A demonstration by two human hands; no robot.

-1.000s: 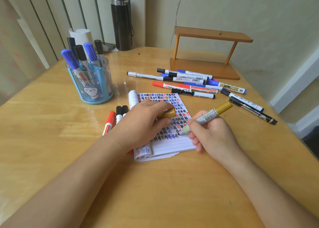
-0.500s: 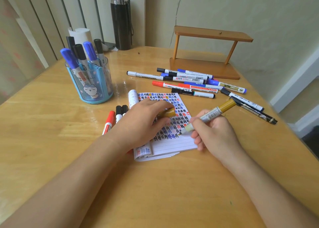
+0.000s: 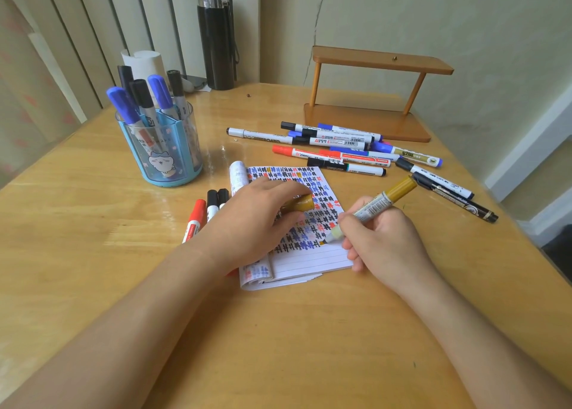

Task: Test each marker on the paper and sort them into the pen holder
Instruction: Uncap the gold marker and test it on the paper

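The right hand [image 3: 383, 238] pinches a gold marker [image 3: 371, 212] like a pencil, tip down on the notepad [image 3: 309, 253] at the end of a row of marks — barrel slanting up and away to the right. The left hand [image 3: 253, 219] rests palm-down on the pad, fingers curled round the gold cap [image 3: 298, 204]. The blue pen holder [image 3: 161, 151] stands well off to the left — markers upright in it.

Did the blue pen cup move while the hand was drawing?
No. The blue pen holder stands in the same spot as before, in front of the black bottle and left of the notebook.
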